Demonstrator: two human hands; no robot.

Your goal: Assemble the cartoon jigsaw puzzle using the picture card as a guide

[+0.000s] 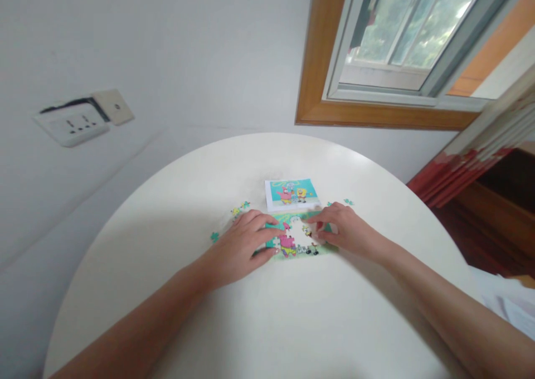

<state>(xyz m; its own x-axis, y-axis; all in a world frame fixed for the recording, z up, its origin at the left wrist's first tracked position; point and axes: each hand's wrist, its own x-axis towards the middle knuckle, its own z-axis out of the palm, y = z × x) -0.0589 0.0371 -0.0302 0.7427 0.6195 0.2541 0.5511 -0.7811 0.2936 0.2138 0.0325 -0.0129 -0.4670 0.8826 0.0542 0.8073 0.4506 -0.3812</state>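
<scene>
A partly assembled cartoon jigsaw puzzle (288, 251) lies on the round table, with a white gap in its middle. My left hand (246, 239) rests at the puzzle's left side, its fingers spread and their tips on the pieces. At the right side, my right hand (340, 226) has its thumb and fingers drawn together around a small puzzle piece (307, 231) at the edge of the gap; the fingers partly hide it. Just behind the puzzle is a reference picture card (292, 194) with the same cartoon figures.
Loose puzzle pieces (240, 208) lie beyond my left hand, with another green piece (214, 237) nearer. A few more pieces (348, 202) are past my right hand. The white table (267, 323) meets a wall with a socket (77, 124) and a window (401, 50).
</scene>
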